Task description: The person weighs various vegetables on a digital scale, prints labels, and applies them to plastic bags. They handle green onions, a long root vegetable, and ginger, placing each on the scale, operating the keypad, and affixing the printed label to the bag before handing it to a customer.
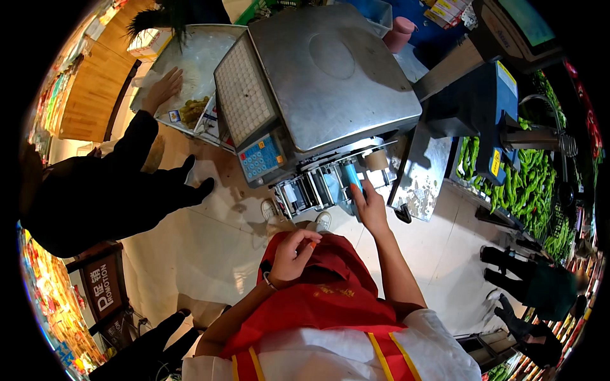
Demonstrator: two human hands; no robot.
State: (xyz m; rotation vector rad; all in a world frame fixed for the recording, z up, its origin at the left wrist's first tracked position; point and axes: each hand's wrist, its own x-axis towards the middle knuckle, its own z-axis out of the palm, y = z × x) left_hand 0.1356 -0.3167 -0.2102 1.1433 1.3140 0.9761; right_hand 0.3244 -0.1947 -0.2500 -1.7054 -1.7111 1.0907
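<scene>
A label-printing scale with a steel weighing plate point(343, 81) stands before me. Below its keypad point(261, 159), the label printer mechanism point(310, 189) is pulled out and exposed. My right hand point(371, 209) is at a blue roll point(351, 174) in this mechanism, thumb and fingers around its near end. A brown cardboard core point(376, 160) sits just beyond, to the right of the blue roll. My left hand point(291, 256) hovers over my red apron point(329, 285), fingers curled and thumb apart, with nothing seen in it.
Another person's hand point(164, 90) rests over a plastic-covered counter point(200, 47) at the left. A metal pole and blue housing point(495, 109) stand right of the scale, near green peppers point(529, 190). A pink container point(399, 34) is behind. Other people stand on both sides.
</scene>
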